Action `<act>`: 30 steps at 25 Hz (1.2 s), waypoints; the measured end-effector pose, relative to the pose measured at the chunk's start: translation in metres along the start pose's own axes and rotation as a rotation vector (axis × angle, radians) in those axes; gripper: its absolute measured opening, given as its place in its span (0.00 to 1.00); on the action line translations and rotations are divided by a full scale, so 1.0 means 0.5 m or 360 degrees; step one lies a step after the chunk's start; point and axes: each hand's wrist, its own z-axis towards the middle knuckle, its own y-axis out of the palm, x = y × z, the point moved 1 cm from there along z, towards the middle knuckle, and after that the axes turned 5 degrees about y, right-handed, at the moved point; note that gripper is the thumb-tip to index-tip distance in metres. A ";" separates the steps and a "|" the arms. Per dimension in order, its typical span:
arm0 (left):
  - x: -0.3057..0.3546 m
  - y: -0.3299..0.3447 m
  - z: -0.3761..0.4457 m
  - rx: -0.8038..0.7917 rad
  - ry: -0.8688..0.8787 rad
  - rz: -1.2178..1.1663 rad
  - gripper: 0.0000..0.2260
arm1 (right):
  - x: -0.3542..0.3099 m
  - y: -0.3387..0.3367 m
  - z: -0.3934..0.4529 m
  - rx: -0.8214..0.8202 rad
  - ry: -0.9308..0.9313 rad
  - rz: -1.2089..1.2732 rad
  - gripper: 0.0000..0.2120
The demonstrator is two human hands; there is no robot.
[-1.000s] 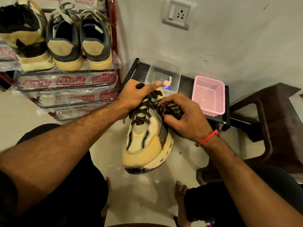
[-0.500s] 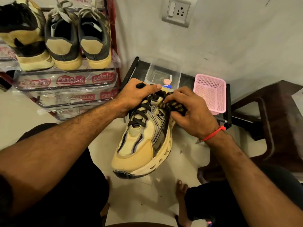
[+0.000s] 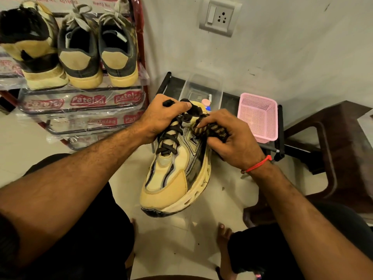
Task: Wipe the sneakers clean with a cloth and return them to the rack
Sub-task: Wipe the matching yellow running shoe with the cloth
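Wiping looks midway: the left hand grips the collar of one tan-and-black mesh sneaker held above the floor, while the right hand presses a bunched striped brown cloth against its side. Three sneakers sit on the red metal rack beyond the left hand, so this fourth must yet go back.
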 end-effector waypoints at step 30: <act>0.001 -0.005 0.000 0.0082 -0.0117 -0.0077 0.15 | 0.064 -0.015 0.005 0.0137 0.0436 -0.0272 0.16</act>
